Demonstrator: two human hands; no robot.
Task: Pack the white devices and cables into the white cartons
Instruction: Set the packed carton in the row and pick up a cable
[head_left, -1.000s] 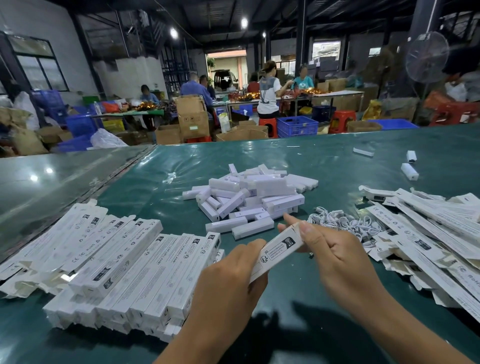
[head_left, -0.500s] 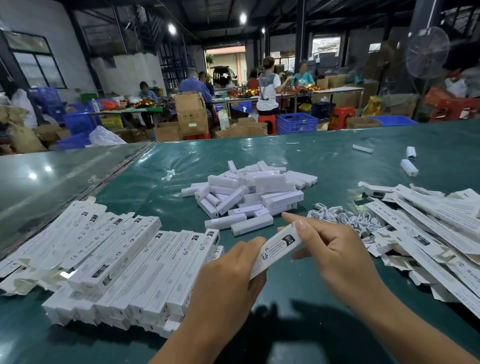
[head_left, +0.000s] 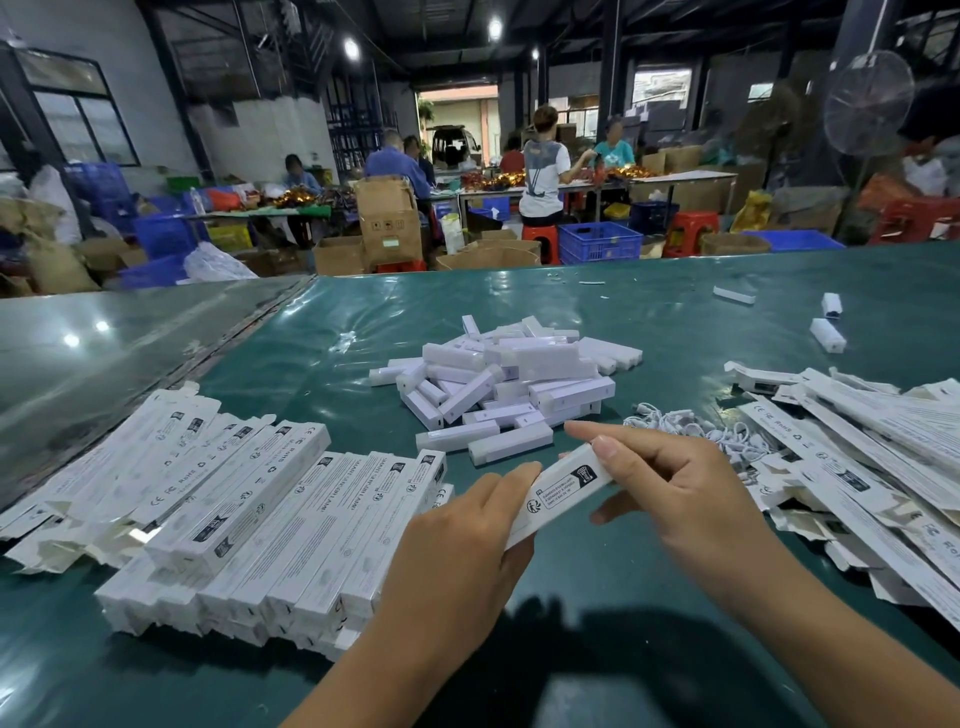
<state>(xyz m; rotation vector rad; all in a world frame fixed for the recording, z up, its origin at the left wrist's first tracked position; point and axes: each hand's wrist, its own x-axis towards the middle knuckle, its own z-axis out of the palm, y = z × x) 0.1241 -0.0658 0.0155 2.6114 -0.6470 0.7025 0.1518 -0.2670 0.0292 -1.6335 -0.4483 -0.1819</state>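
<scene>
— What sits nearest the lower edge of the frame?

— Two bare forearms over a dark green, glossy tabletop. The left hand has its fingers curled round the near end of a slim white carton; the right hand pinches the far end, fingers clamped on it, forefinger lying along the top edge. The carton is held above the tabletop at lower centre, tilted up toward the right.

— And to either side?

— At lower left, a stack of filled cartons lies in close rows, printed sides up. At the right edge, a loose heap of flat cartons spreads out, flaps open. Just left of that heap, a tangle of white cables rests on the tabletop.

— Farther in?

— At centre, a pile of white devices, short rectangular blocks lying every which way. A few stray ones lie apart at upper right.

— The room beyond?

— A workshop with a dark ceiling and bright lamps. People sit and stand at far tables. Brown cardboard boxes, blue crates and red stools crowd the floor. A standing fan is at upper right, a window at upper left.
</scene>
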